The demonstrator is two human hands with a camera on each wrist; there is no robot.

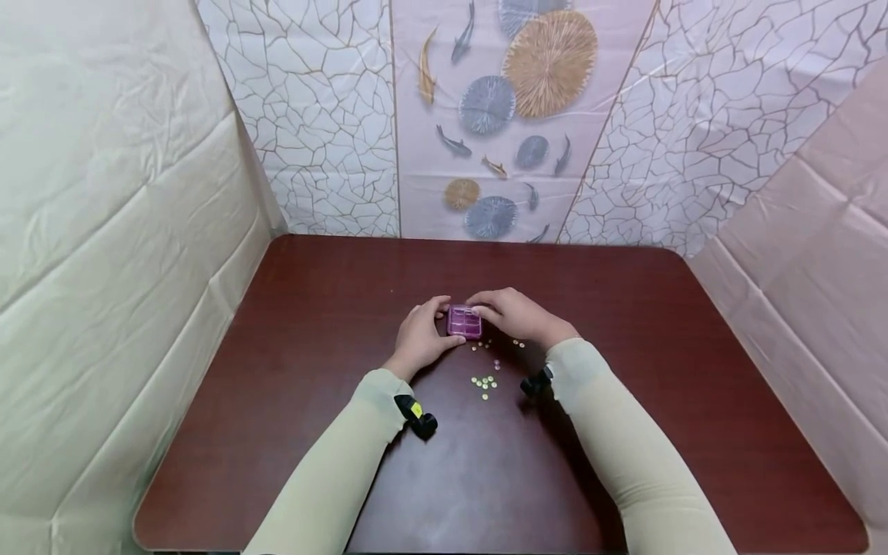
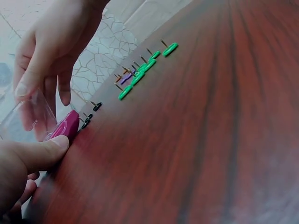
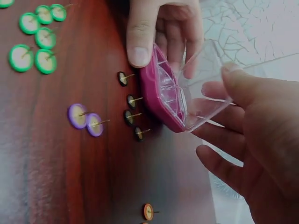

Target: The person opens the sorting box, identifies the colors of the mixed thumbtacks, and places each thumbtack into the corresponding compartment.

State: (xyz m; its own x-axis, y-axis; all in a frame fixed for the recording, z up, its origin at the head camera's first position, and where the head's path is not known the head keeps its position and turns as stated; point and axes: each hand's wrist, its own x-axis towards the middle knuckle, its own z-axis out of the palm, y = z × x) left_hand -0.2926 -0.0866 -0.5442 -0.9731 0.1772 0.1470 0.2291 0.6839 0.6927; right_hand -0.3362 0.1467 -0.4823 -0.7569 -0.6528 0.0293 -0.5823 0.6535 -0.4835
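Note:
A small magenta box with inner dividers sits on the table. Its clear lid stands raised on the hinge. My left hand holds the box by its side, thumb along the near edge. From the other side my right hand pinches the lid between thumb and fingers. Close to the box lie several black-rimmed thumbtacks, points up. Two purple thumbtacks and several green ones lie nearer my body. An orange thumbtack is off to the right.
The dark red-brown table has rounded corners. Pale cloth hangs along the left and right, and a patterned sheet covers the back. A black wrist camera is strapped to each sleeve.

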